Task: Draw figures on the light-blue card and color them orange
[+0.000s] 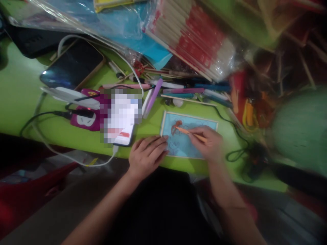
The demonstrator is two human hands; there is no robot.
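Note:
A light-blue sheet with a pale wooden border (187,149) lies on the green table, showing thin line drawings and an orange-brown coloured patch (176,126) near its upper left. Pinched in my right hand (208,141) is an orange pencil-like tool (185,131), its tip at the coloured patch. My left hand (148,153) lies flat at the sheet's left edge, fingers slightly spread, holding nothing.
Left of the sheet, a lit phone (122,132) with a cable sits beside a purple power strip (84,120). A dark phone (73,64), pens (184,91) and packed sticks (189,34) lie farther back. A green rounded object (301,129) stands at right.

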